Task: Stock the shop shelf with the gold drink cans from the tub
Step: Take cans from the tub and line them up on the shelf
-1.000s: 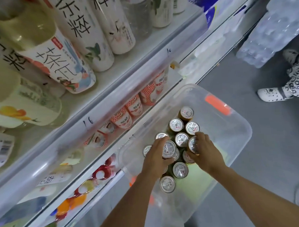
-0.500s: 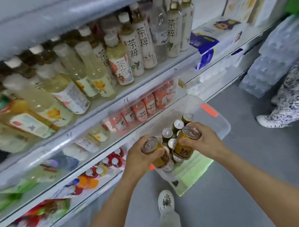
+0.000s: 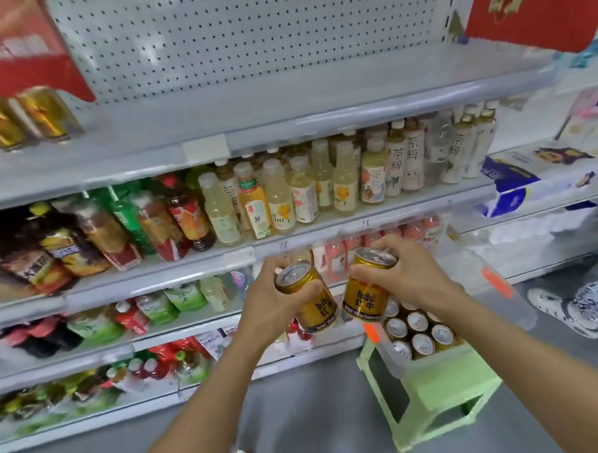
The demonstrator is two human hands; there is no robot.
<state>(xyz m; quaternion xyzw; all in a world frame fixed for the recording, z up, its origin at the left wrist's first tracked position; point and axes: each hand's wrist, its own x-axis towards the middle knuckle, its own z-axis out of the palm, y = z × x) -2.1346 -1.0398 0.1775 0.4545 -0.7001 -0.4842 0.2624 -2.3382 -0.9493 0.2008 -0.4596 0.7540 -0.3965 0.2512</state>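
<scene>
two gold cans held up in front of the drink shelves, one in each hand.

the left hand (image 3: 270, 301) grips a tilted gold can (image 3: 309, 299); the right hand (image 3: 407, 278) grips an upright gold can (image 3: 367, 288) just beside it. more cans (image 3: 418, 327) stand in the clear tub (image 3: 499, 293) on a green stool (image 3: 438, 391). two shelved cans (image 3: 25, 116) stand at the left of the top shelf (image 3: 285, 100).

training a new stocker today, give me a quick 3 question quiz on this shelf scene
1. True or false: each hand grips one gold can.
2. Where do gold cans already stand? A) top shelf, far left B) bottle shelf C) floor
3. What does the clear tub rest on?

Key: 1. True: left hand, left can; right hand, right can. 2. A: shelved cans on the top shelf. 3. The green stool.
</scene>
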